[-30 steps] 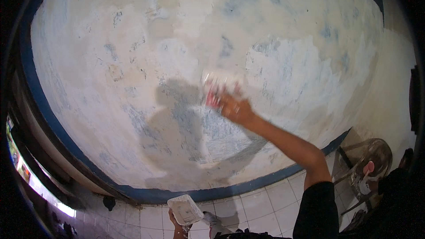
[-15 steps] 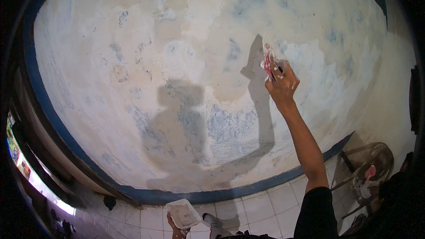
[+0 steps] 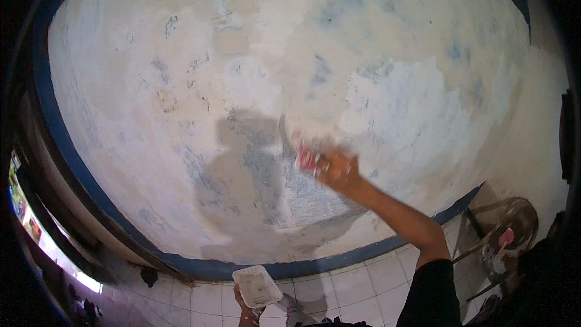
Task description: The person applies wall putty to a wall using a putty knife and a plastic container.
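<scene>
My right hand (image 3: 340, 171), smeared with white paste and blurred by motion, grips a red-handled putty knife (image 3: 307, 157) against the patchy wall (image 3: 417, 103). Its blade is too blurred to make out clearly. Pale filler covers much of the wall, and worn blue paint shows through in places. Low at the bottom, my left hand (image 3: 247, 313) is closed around the side of a white rectangular plastic tub (image 3: 258, 286). Whitish residue coats the inside of the tub.
Blue trim (image 3: 230, 268) runs along the wall's foot above white floor tiles (image 3: 357, 284). A stained round stool (image 3: 514, 218) bearing a pink item (image 3: 506, 237) stands at the lower right. Dark framing (image 3: 45, 206) borders a bright opening at left. My shadow falls on the wall.
My right hand has swept the putty knife down and left across the wall, leaving fresh white filler at upper right. The tub has shifted slightly right and tilted differently.
</scene>
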A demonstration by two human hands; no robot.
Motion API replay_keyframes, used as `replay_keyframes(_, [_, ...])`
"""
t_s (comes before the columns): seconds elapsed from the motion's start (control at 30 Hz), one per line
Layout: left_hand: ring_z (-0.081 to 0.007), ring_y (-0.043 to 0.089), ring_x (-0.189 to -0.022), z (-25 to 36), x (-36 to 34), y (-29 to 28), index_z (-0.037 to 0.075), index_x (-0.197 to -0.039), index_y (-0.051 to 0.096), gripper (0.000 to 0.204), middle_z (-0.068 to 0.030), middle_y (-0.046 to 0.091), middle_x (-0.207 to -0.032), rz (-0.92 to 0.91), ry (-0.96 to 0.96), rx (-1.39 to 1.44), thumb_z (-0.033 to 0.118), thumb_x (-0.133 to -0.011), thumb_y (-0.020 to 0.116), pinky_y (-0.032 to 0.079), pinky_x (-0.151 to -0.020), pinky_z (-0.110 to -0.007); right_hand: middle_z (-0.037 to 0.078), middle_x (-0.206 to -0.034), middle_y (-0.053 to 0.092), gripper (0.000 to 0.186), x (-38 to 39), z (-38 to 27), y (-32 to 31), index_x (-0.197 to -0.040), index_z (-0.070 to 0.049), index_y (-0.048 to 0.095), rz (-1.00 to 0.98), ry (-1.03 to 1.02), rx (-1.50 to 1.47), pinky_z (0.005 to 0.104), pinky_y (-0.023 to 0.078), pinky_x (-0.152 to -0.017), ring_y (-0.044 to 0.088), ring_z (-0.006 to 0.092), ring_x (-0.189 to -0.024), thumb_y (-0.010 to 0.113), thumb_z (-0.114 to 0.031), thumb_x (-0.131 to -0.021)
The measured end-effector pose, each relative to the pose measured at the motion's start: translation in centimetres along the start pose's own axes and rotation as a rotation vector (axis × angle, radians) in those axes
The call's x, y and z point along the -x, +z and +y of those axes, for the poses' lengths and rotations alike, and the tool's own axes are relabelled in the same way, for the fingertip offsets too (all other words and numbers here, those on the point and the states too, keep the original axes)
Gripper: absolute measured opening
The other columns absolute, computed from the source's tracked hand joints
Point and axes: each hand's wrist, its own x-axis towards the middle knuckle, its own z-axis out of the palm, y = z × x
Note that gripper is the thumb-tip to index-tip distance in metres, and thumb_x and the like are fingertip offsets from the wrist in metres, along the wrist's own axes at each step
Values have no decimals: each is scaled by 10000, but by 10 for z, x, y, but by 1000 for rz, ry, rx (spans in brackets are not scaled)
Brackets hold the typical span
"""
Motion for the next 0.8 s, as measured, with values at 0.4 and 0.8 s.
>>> replay_keyframes(0.4, [-330,546,-1008,2,10,-5,142,-1248,471,668,-106,552,-1154,31,-40,60,597,-760,434,442,-844,-513,151,-1066,561,463,78,-23,44,-1192,-44,511,-388,-240,9,631,242,-993,531,336,-1049,579,-131,-742])
replay_keyframes(0.8, [-331,537,-1019,13,26,-19,147,-1265,451,661,-104,545,-1162,47,-1,14,597,-782,405,435,-847,-529,92,-896,627,408,-83,49,-98,-1065,-42,582,140,245,562,308,473,-554,604,239,-672,637,-35,-661])
